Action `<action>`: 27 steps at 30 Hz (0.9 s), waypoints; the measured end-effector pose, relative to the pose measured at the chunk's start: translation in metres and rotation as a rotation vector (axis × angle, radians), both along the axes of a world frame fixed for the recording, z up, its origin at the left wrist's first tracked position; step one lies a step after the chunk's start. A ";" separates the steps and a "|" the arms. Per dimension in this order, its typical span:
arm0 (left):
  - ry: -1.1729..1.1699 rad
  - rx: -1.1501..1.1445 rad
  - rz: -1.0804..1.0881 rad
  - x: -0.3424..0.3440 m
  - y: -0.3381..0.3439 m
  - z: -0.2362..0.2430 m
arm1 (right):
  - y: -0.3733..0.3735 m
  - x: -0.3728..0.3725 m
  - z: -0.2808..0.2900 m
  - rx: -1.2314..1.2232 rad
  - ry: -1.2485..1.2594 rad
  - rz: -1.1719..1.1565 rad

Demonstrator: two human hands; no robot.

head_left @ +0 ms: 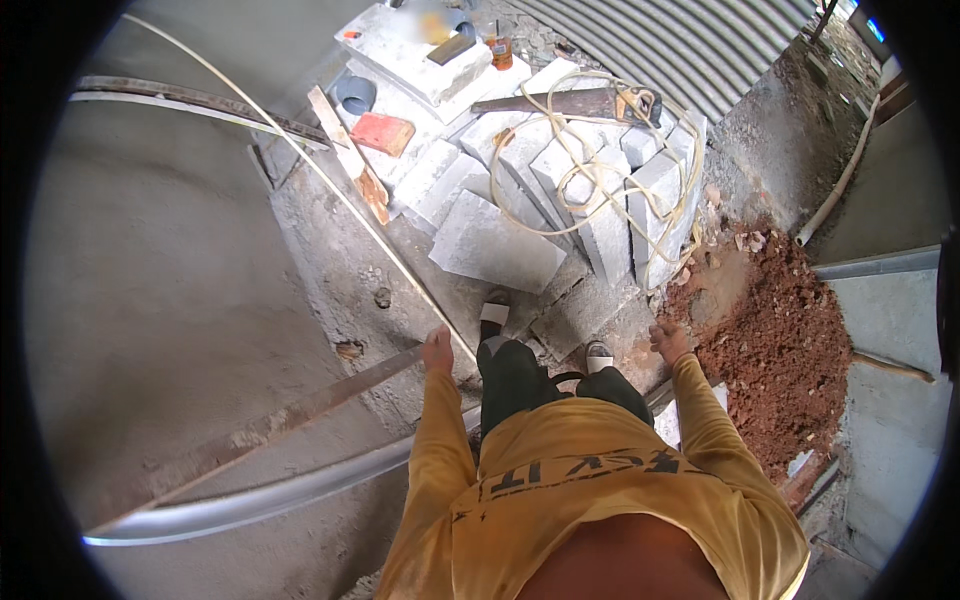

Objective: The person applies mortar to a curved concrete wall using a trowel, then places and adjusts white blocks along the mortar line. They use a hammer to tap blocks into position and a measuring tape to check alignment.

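Note:
My left hand point(437, 352) is closed at the upper end of a long, dusty brown bar point(270, 425), which runs down to the lower left across the grey surface. A thin pale strip point(330, 180) passes just beside that hand, and I cannot tell whether they touch. My right hand point(672, 341) hangs with its fingers partly curled and apart, nothing visible in it. It is near the edge of a heap of reddish-brown soil point(775, 350).
Ahead lie pale blocks point(498, 240) with a handsaw point(565, 104) and a coiled cream hose point(600, 190). Nearby are a red brick-like block point(382, 133), a grey pipe piece point(356, 94) and a cup of orange liquid point(501, 52). Corrugated sheet point(690, 45) stands at the back.

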State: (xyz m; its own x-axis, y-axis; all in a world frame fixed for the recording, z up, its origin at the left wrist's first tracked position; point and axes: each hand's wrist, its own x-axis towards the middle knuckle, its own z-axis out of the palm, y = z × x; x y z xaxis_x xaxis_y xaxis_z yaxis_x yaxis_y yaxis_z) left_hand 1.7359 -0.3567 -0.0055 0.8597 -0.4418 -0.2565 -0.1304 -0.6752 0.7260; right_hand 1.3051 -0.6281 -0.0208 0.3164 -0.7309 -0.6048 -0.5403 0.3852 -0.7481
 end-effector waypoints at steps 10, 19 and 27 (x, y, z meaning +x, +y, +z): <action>0.091 0.037 -0.136 0.157 -0.151 -0.053 | 0.027 0.172 0.063 -0.002 0.052 -0.129; 0.367 0.216 -0.399 0.199 -0.191 -0.062 | 0.092 0.219 0.090 0.099 0.295 -0.142; 0.356 0.124 -0.449 0.196 -0.172 -0.101 | 0.043 0.291 0.064 0.049 0.303 -0.031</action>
State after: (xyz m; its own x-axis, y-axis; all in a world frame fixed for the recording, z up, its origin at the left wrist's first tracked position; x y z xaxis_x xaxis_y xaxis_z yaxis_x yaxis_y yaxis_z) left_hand 1.9321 -0.5285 -0.1066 0.4464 -0.6909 -0.5687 -0.1857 -0.6932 0.6964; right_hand 1.5957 -0.5852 0.0433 0.0942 -0.7047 -0.7032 -0.7235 0.4367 -0.5346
